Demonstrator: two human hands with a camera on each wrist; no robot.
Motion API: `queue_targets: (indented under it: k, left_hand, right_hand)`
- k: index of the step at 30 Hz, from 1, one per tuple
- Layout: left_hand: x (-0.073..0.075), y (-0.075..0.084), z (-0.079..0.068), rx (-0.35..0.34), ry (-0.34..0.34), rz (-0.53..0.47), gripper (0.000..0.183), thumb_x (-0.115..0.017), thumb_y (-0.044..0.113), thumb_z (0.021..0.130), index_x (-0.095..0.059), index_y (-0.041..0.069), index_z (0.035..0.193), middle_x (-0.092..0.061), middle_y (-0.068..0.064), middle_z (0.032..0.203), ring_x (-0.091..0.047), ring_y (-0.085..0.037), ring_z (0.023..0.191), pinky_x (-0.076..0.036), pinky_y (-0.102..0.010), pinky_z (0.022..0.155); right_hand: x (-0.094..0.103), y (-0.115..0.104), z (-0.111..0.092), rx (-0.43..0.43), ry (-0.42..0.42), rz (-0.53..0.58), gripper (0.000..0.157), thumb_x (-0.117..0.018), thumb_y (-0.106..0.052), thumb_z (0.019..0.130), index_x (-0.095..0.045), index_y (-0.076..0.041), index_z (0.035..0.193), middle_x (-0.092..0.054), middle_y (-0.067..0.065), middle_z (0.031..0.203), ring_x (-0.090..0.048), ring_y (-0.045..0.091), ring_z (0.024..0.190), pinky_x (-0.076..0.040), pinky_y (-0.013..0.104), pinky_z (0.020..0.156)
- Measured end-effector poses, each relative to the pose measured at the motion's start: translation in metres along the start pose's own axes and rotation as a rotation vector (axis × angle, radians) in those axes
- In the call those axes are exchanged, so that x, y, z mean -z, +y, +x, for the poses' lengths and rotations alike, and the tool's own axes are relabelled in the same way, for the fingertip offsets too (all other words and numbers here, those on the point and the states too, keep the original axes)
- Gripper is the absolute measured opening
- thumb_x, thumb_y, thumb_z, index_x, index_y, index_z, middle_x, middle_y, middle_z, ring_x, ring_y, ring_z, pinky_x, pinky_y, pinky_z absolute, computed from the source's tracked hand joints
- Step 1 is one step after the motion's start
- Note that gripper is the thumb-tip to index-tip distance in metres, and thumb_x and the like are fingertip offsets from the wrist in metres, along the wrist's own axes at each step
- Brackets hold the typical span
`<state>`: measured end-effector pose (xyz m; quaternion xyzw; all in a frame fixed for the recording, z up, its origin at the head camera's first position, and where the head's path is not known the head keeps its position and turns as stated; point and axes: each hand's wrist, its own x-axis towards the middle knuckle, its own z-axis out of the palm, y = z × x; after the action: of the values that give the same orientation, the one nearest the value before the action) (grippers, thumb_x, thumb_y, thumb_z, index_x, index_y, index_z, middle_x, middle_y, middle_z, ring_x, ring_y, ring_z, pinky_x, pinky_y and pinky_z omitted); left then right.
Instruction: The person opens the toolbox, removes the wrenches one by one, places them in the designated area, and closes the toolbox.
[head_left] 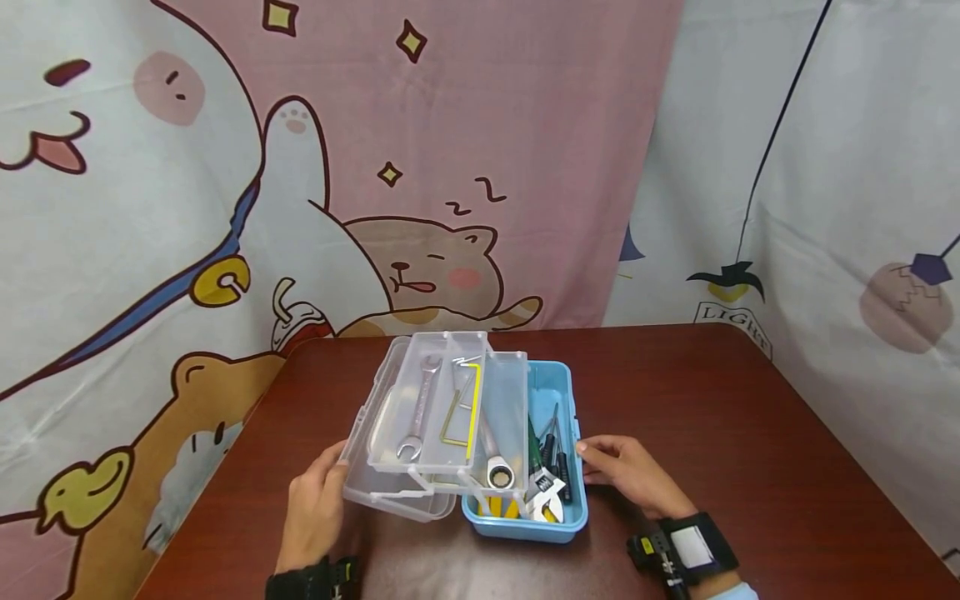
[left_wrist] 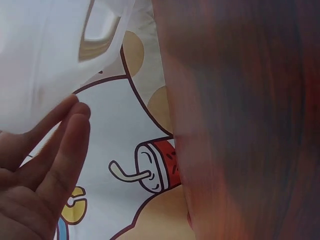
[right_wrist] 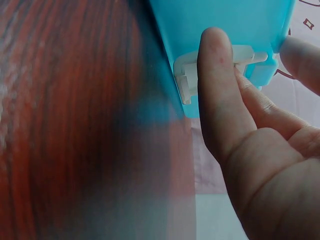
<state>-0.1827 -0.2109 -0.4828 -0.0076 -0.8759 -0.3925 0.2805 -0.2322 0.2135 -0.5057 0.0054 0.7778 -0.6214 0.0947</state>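
A light-blue toolbox [head_left: 525, 527] stands on the table with its clear lid [head_left: 360, 483] swung out to the left. My left hand [head_left: 313, 504] holds the lid's left edge, thumb and fingertips together there in the left wrist view. Stepped clear trays [head_left: 386, 446] stand between lid and box, with a wrench [head_left: 422, 404], hex keys [head_left: 474, 408] and a ratchet wrench [head_left: 495, 458]. Inside the box lie an adjustable wrench [head_left: 543, 487] and several screwdrivers [head_left: 563, 475]. My right hand [head_left: 633, 475] touches the box's right side, its straight thumb [right_wrist: 215, 75] over the white latch [right_wrist: 187, 82].
The dark red-brown table [head_left: 712, 417] extends around the box on both sides. Behind it hangs a cloth backdrop [head_left: 555, 167] with cartoon animals. White hinged arms [head_left: 480, 492] link the trays near the front.
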Motion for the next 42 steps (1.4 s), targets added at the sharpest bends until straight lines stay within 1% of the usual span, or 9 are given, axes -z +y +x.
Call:
queue_targets:
  k: [4, 7, 10, 16, 22, 29, 33, 36, 42]
  left_hand:
    - [0.0007, 0.0014, 0.0009, 0.029, -0.038, 0.037, 0.028, -0.053, 0.01, 0.1, -0.074, 0.003, 0.117, -0.076, -0.019, 0.107, -0.071, -0.032, 0.093, -0.055, -0.047, 0.077]
    - [0.0008, 0.0011, 0.0009, 0.034, -0.052, 0.064, 0.026, -0.053, 0.011, 0.1, -0.076, 0.004, 0.112, -0.077, -0.016, 0.101, -0.071, -0.03, 0.089, -0.054, -0.046, 0.074]
    - [0.0003, -0.0001, 0.0004, 0.045, -0.074, 0.092, 0.026, -0.053, 0.013, 0.101, -0.076, 0.004, 0.109, -0.077, -0.015, 0.098, -0.07, -0.031, 0.088, -0.054, -0.047, 0.076]
    - [-0.0015, -0.002, 0.0003, 0.081, -0.123, 0.127, 0.03, -0.05, 0.017, 0.104, -0.075, 0.003, 0.112, -0.076, -0.018, 0.102, -0.071, -0.038, 0.096, -0.053, -0.056, 0.084]
    - [-0.0028, -0.0026, 0.0007, 0.089, -0.144, 0.154, 0.032, -0.048, 0.018, 0.103, -0.076, 0.003, 0.11, -0.076, -0.018, 0.101, -0.071, -0.039, 0.096, -0.053, -0.058, 0.083]
    - [-0.0027, -0.003, 0.0014, 0.118, -0.181, 0.183, 0.035, -0.046, 0.016, 0.103, -0.075, -0.001, 0.112, -0.075, -0.022, 0.106, -0.071, -0.042, 0.099, -0.053, -0.061, 0.087]
    - [-0.0028, -0.004, 0.0014, 0.119, -0.184, 0.196, 0.034, -0.047, 0.016, 0.103, -0.076, -0.001, 0.111, -0.075, -0.022, 0.105, -0.071, -0.042, 0.099, -0.053, -0.06, 0.086]
    - [-0.0022, -0.0043, 0.0013, 0.111, -0.189, 0.21, 0.033, -0.048, 0.016, 0.103, -0.077, 0.0, 0.107, -0.076, -0.02, 0.101, -0.072, -0.042, 0.096, -0.054, -0.059, 0.082]
    - [-0.0024, -0.007, 0.0028, 0.079, -0.246, 0.239, 0.036, -0.049, 0.025, 0.107, -0.075, 0.003, 0.096, -0.075, -0.025, 0.098, -0.071, -0.048, 0.098, -0.054, -0.063, 0.079]
  right_hand:
    - [-0.0003, -0.0013, -0.0007, -0.01, 0.011, -0.009, 0.044, -0.068, -0.026, 0.102, -0.065, 0.01, 0.127, -0.07, 0.016, 0.11, -0.072, 0.027, 0.094, -0.062, 0.044, 0.082]
    - [-0.0008, -0.0016, -0.0005, -0.005, 0.011, -0.019, 0.044, -0.068, -0.026, 0.102, -0.066, 0.01, 0.126, -0.071, 0.016, 0.11, -0.073, 0.027, 0.093, -0.062, 0.044, 0.081]
    - [-0.0009, -0.0013, -0.0005, -0.002, 0.013, -0.021, 0.044, -0.068, -0.027, 0.102, -0.066, 0.01, 0.126, -0.071, 0.015, 0.11, -0.073, 0.027, 0.093, -0.062, 0.044, 0.081]
    - [-0.0006, 0.0002, -0.0007, 0.0, 0.016, -0.013, 0.043, -0.068, -0.026, 0.102, -0.066, 0.01, 0.125, -0.071, 0.016, 0.11, -0.073, 0.027, 0.093, -0.062, 0.044, 0.08]
    - [-0.0004, 0.0001, -0.0012, 0.0, 0.018, -0.006, 0.043, -0.068, -0.026, 0.102, -0.066, 0.01, 0.125, -0.071, 0.016, 0.109, -0.073, 0.027, 0.092, -0.062, 0.044, 0.08]
    - [0.0, 0.0001, -0.0015, 0.007, 0.017, -0.009, 0.042, -0.068, -0.025, 0.102, -0.066, 0.01, 0.125, -0.071, 0.016, 0.109, -0.073, 0.026, 0.092, -0.062, 0.044, 0.08]
    - [-0.0004, 0.0008, -0.0009, 0.004, 0.022, -0.007, 0.041, -0.068, -0.024, 0.102, -0.067, 0.009, 0.124, -0.071, 0.016, 0.108, -0.073, 0.026, 0.092, -0.062, 0.043, 0.08]
    - [-0.0011, 0.0011, -0.0004, 0.002, 0.023, -0.006, 0.041, -0.069, -0.025, 0.102, -0.067, 0.009, 0.124, -0.071, 0.015, 0.108, -0.073, 0.026, 0.092, -0.062, 0.043, 0.08]
    - [-0.001, 0.0002, -0.0008, 0.007, 0.017, -0.005, 0.043, -0.069, -0.025, 0.102, -0.066, 0.01, 0.125, -0.071, 0.016, 0.109, -0.072, 0.026, 0.092, -0.062, 0.043, 0.08]
